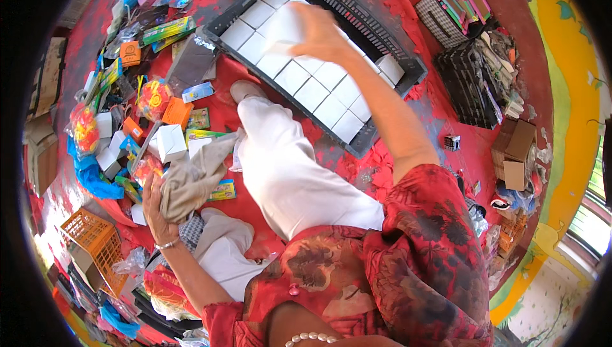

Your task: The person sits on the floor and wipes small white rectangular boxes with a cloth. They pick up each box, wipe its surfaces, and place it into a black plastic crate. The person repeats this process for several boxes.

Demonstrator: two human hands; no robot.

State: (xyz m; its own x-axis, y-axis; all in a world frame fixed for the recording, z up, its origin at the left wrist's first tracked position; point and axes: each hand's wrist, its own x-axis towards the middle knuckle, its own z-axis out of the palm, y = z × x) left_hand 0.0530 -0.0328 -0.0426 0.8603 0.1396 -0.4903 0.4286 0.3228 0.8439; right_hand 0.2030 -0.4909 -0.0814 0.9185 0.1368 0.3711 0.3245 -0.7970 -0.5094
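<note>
The hands are well apart; the right hand (pixel 319 33) is closed around a blurred white box (pixel 284 26) above the black crate (pixel 375 24), while the left hand (pixel 155 203) holds a beige cloth (pixel 196 178) off to the person's left; whether the held box touches those beneath it, I cannot tell. The packed boxes (pixel 312 94) stand in close rows, so handling this one well calls, I judge, for a light grip on its sides, firm enough not to slip yet soft enough not to dent it; holding it level and square to the seams should spare its neighbours' corners; the blur suggests a quick motion, and slowing near contact would be safer. One corner box (pixel 389 68) looks tilted, so it may need pressing flat; the cloth is best held clear of the small toys (pixel 153 100) nearby, lest it snag.
</note>
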